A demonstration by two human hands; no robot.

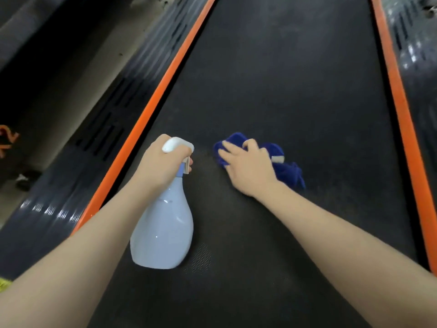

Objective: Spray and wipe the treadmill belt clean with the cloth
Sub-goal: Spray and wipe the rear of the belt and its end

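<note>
Wiping is the step in hand, I judge: my right hand (248, 166) presses the crumpled dark-blue microfibre cloth (283, 164) flat onto the black textured rubber treadmill belt (295, 79), roughly midway between its two orange side strips, fingers spread and nearly straight over the cloth rather than curled round it. My left hand (163, 162) has its grip clamped on the neck of the pale-blue plastic spray bottle (163, 228) with the white trigger head, nearer the belt's left edge, nozzle pointing toward the cloth. Next, I judge, calls for sweeping the cloth across the belt under steady pressure, or another squirt just ahead of it
</note>
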